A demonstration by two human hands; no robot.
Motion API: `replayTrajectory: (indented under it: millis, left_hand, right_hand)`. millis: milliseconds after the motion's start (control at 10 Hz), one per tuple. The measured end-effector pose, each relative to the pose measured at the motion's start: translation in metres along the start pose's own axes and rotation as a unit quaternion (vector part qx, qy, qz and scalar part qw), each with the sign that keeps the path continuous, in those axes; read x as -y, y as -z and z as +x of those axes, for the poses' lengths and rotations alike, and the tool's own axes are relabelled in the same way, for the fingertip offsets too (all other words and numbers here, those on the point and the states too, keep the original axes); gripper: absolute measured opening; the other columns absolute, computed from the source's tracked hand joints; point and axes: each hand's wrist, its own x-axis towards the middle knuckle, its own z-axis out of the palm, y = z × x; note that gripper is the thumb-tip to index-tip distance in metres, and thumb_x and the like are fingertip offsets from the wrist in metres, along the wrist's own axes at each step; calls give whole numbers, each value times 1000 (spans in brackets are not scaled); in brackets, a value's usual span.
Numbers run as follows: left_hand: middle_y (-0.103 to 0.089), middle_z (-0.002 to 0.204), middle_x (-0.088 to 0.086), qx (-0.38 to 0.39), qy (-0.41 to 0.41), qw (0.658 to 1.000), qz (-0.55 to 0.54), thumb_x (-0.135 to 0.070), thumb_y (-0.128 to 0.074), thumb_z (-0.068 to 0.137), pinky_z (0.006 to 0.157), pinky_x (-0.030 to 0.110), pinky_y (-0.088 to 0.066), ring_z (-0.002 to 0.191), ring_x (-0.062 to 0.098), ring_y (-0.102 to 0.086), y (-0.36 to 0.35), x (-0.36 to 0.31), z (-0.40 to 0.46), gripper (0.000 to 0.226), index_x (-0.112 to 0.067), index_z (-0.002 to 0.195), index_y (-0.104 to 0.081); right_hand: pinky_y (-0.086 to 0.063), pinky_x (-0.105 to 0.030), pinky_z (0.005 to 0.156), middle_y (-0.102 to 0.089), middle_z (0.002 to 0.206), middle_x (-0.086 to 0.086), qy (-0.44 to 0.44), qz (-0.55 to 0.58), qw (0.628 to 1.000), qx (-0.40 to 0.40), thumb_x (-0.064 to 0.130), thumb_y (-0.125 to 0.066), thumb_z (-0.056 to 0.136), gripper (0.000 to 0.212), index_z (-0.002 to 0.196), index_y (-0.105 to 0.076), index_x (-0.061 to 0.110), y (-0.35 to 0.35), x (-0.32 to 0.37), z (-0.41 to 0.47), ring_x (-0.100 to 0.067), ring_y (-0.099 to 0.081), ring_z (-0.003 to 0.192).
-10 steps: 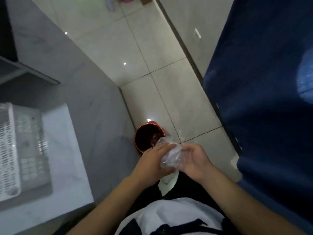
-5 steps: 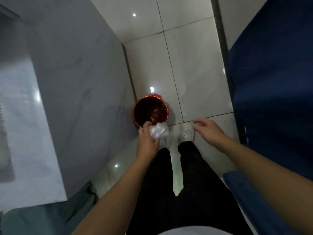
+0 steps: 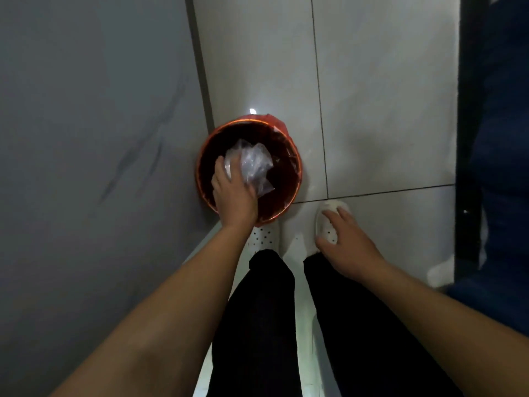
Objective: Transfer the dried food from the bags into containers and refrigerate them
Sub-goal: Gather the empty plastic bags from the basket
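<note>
Holding crumpled plastic bag [image 3: 252,164] over bin [image 3: 296,167] | left grip [image 3: 234,196] pinching | right grip [image 3: 343,245] spread

1. A crumpled clear plastic bag [image 3: 252,164], scrunched into a loose ball, sits over the mouth of the round red bin, toward its 12 o'clock side, gripped from 7 o'clock.
</note>
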Motion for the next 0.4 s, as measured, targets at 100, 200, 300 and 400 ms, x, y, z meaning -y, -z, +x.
replayTrajectory:
  millis: [100,200,300,400]
  left_hand:
    - [20,165,10,231,47,960,152,-73,-45,89,121,56,-2,152,39,12,-53,29,36,95,-37,156,12]
    - [22,165,8,305,84,937,149,-84,-38,83,121,54,3,151,37,15,-67,32,48,102,-35,156,14]
    - [18,166,6,307,77,942,109,-74,-41,90,122,52,1,152,34,12,-52,10,37,91,-38,156,10]
    - [14,167,4,293,62,949,101,-67,-44,91,121,53,-2,153,34,9,-17,-14,12,86,-41,156,5]
  right_hand:
    - [-27,-38,115,-11,166,-3,1,-7,1000,-19,37,-55,94,67,155,-27,26,0,-11,49,-21,-19,151]
    - [-27,-37,115,-11,166,-4,-9,-29,999,-32,37,-55,93,68,155,-28,26,13,-15,66,-24,-22,150]
    - [-25,-36,116,-11,166,-4,-15,-43,998,-40,38,-54,93,70,156,-25,26,39,-15,57,-24,-21,150]
    - [-25,-36,116,-11,166,-4,-19,-45,997,-54,40,-54,94,70,156,-25,26,65,-6,24,-24,-20,151]
